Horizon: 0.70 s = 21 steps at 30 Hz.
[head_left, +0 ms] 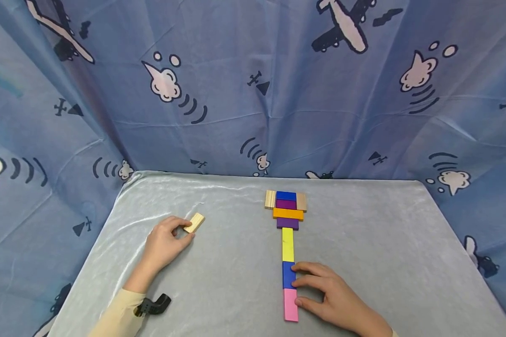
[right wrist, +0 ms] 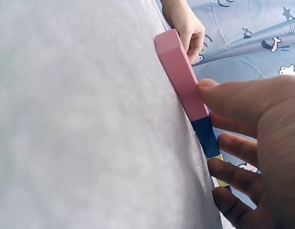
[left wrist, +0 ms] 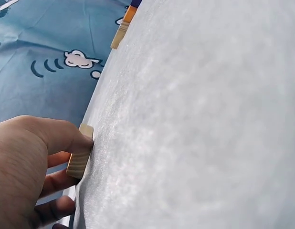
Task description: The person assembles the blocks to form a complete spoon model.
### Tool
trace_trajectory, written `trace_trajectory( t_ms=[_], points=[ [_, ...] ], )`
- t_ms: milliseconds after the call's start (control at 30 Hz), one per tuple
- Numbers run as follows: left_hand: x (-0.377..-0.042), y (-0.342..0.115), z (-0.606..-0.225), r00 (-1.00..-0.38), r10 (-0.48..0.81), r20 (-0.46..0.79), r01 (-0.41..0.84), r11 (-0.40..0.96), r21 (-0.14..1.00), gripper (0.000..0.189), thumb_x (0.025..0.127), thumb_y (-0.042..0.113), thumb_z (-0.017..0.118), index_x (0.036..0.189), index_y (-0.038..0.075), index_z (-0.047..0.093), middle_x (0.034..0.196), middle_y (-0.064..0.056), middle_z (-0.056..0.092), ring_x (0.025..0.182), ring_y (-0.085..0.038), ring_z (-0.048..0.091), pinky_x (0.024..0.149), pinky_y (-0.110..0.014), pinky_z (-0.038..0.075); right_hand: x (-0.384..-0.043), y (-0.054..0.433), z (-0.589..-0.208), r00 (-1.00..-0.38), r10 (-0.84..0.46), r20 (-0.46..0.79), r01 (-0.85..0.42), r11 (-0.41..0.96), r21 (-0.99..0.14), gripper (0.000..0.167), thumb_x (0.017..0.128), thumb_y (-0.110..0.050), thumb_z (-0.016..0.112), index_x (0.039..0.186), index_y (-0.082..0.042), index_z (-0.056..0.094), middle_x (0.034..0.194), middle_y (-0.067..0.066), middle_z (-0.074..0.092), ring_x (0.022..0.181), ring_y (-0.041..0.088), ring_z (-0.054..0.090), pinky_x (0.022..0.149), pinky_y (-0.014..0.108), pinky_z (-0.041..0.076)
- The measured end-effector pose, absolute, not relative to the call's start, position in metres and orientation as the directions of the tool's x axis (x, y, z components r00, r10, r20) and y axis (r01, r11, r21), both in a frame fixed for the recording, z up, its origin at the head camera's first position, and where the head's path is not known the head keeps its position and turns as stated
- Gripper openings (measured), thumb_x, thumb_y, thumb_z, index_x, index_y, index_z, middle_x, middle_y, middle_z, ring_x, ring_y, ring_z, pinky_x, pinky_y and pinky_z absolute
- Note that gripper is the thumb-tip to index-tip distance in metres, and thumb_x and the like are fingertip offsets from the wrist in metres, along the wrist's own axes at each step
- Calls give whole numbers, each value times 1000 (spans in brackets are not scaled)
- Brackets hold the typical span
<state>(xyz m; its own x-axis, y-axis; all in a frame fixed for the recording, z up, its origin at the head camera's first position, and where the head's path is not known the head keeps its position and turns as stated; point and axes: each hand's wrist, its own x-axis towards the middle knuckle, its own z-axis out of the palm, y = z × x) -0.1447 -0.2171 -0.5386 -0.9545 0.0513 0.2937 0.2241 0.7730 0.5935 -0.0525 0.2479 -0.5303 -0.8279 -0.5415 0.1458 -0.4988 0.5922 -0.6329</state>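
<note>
My left hand (head_left: 163,244) pinches a plain wooden block (head_left: 196,221) between thumb and fingers, low over the cloth at the left. In the left wrist view the block's (left wrist: 79,161) grained end shows below the thumb. My right hand (head_left: 333,296) touches the right side of a column of blocks with relaxed fingers. Its thumb lies against the pink block (head_left: 290,306), while fingertips meet the blue block (head_left: 287,276). A yellow block (head_left: 287,244) continues the column upward to a purple block (head_left: 287,223) and an orange block (head_left: 287,214) laid crosswise.
Above the orange block lie another purple block (head_left: 286,204) and a blue one (head_left: 286,195), flanked by a striped wooden block (head_left: 270,200) and a tan one (head_left: 301,202). A pale velvety cloth (head_left: 383,243) covers the table. Behind hangs a blue printed curtain (head_left: 223,56).
</note>
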Motion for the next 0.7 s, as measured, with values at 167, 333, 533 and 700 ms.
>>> trace_trajectory(
  t_ms=[167,333,533,700],
  points=[
    [-144,-218,-540,-953,44,300,231,744,627,25,84,19,95,107,19,85,98,8,72,79,-15,58,67,-34,44,-52,247,-527,-812,-557,175,-530,578,-621,20,100,-44,81,119,-44,75,143,-15,65,125,13,63,101,39,58],
    [-147,-218,-538,-953,63,297,250,717,650,24,85,16,94,107,18,86,105,9,75,81,-16,60,70,-33,47,-51,247,-525,-814,-554,173,-525,576,-626,20,100,-44,81,119,-45,75,143,-15,64,126,13,63,102,38,58],
    [-155,-216,-533,-955,119,271,278,678,681,23,88,13,93,110,17,87,115,6,78,87,-17,65,75,-34,53,-50,247,-525,-808,-557,191,-539,568,-622,20,100,-43,82,119,-43,76,143,-13,65,125,13,63,102,38,58],
    [-172,-209,-529,-940,184,287,337,624,705,25,88,9,92,112,15,87,117,3,78,90,-22,66,75,-38,53,-48,246,-528,-819,-548,168,-517,579,-630,21,99,-48,81,118,-44,76,145,-17,63,128,12,63,102,40,58]
  ],
)
